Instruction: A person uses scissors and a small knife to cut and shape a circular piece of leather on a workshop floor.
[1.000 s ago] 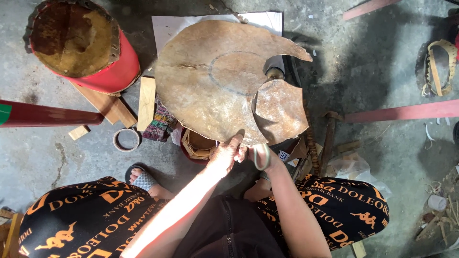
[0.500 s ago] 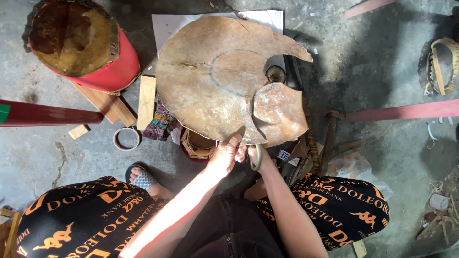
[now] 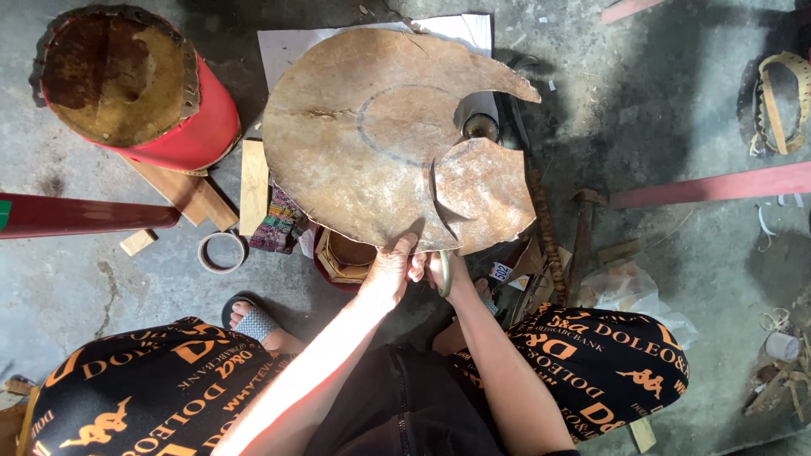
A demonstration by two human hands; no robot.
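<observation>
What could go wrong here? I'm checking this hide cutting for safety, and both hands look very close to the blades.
The left hand grips the hide sheet right beside the scissors in the right hand, so a slip might nick a finger. The nearly severed flap could sag and tear off line. The cut might also stray from the drawn circle.
</observation>
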